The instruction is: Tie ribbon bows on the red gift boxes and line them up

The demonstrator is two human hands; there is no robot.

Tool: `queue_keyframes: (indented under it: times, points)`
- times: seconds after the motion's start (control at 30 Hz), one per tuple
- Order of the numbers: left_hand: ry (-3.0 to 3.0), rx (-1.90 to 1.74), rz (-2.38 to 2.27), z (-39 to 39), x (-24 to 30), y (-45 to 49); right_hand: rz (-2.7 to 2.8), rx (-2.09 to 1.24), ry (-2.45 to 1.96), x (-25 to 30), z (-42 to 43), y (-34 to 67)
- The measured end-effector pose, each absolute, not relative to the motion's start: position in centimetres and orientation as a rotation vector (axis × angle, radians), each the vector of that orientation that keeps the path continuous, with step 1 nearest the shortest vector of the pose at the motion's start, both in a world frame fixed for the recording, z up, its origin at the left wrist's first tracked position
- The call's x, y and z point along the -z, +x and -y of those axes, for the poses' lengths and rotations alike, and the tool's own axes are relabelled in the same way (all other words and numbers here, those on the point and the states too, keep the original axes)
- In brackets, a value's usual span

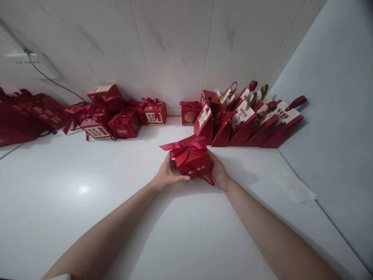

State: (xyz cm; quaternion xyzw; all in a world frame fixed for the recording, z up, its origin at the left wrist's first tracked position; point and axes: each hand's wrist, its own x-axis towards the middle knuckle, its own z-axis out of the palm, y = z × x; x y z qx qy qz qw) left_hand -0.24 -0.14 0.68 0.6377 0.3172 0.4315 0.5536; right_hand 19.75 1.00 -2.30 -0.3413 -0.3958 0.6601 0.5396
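Between my two hands is a red gift box (194, 162) with a ribbon bow on top, gold lettering on its near face and a red cord hanging from its lower edge. My left hand (169, 173) grips the box's left side, thumb along the bottom front edge. On the opposite side, my right hand (219, 171) is closed against the box, its fingers largely hidden behind it. The box is slightly tilted, over the white tabletop (131, 225); whether it touches the surface I cannot tell.
Several ribboned red boxes (125, 123) are heaped along the tiled wall (175, 50), with a single box (190, 114) right of them. Triangular red boxes (244, 124) with loops stand at the back right. Red bags (23, 116) and a cable (55, 82) are at left.
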Motion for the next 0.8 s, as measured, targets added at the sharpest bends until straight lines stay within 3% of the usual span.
queue_keyframes:
  times: [0.8]
  points:
    - [1.713, -0.92, -0.739, -0.4, 0.3, -1.0, 0.804, -1.579, -0.695, 1.1, -0.1, 19.3]
